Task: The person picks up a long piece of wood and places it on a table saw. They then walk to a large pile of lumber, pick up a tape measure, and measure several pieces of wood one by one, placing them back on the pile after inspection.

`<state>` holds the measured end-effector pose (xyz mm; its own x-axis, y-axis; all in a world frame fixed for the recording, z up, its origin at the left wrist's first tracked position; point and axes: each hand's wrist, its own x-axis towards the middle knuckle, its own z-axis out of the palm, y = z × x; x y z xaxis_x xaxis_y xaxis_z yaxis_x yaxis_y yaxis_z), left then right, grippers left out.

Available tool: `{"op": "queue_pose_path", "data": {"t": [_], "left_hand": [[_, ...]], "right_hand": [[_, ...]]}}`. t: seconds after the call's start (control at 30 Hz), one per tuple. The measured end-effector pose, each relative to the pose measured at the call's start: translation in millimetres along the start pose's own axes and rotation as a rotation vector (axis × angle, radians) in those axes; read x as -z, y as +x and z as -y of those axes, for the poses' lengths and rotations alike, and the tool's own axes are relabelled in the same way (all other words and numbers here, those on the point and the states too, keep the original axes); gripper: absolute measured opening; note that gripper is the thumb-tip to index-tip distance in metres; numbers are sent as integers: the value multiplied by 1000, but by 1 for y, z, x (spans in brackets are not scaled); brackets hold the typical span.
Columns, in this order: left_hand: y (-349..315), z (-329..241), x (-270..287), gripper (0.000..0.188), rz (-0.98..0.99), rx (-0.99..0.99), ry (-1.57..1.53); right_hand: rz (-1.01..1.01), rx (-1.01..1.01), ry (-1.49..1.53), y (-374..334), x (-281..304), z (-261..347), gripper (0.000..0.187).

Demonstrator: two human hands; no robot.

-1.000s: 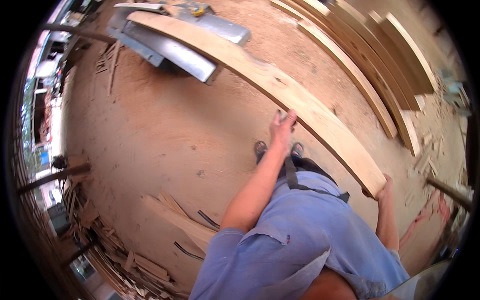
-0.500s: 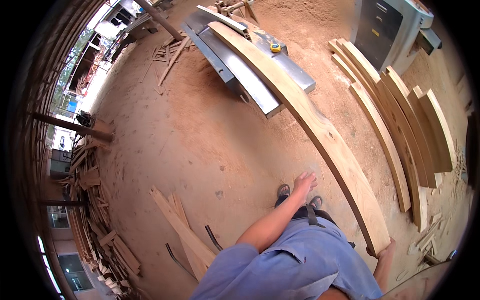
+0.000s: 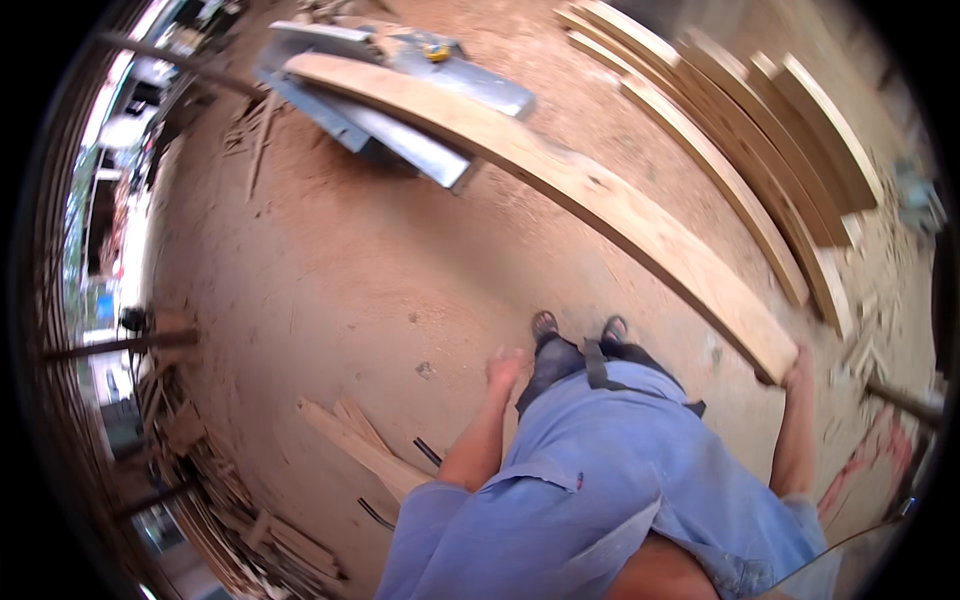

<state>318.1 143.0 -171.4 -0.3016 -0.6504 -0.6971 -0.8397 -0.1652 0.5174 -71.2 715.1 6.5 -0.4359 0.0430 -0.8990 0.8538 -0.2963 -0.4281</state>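
A long, thick wooden plank (image 3: 610,200) stretches from the metal machine table (image 3: 500,92) at the far left to my right side. Its far end lies over the table, and its near end is in the grip of my right hand (image 3: 797,368), whose fingers curl around the end and are partly hidden beneath it. My left hand (image 3: 507,367) hangs beside my left leg, apart from the plank. Motion smears its fingers, and nothing shows in it. A yellow tape measure (image 3: 436,53) rests on the table beyond the plank.
Several thick planks (image 3: 745,150) stand or lie together at the right. Two boards (image 3: 365,450) and dark bent bars (image 3: 376,514) are on the floor at the lower left. Scrap wood (image 3: 250,530) is heaped along the left side. Sawdust covers the ground around the table.
My view has swung, so table and planks sit further left and higher. My left hand has drawn away to the left from in front of my waist. The right hand keeps its grip.
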Motion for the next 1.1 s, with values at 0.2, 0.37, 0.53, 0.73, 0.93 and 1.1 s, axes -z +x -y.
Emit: {"op": "queue_pose_path", "data": {"t": [0.2,0.37,0.53,0.73,0.93,1.1], "left_hand": [[-63,-20,55,62,27,43,28],[-69,-22,69,67,-24,215,-163],[-73,-69,47,68,134,160,-106],[2,31,37,70,219,-88,-73],[-46,-42,38,70,229,-43,159],[-68,-83,34,70,63,67,30]], "right_hand": [[8,65,20,-18,-43,44,56],[-112,138,-90,-35,-76,50,37],[-100,135,-35,-26,-46,58,34],[-84,127,-33,-20,-65,57,38],[-14,115,-39,-7,-39,57,41],[-38,158,67,-1,-42,55,40]]}}
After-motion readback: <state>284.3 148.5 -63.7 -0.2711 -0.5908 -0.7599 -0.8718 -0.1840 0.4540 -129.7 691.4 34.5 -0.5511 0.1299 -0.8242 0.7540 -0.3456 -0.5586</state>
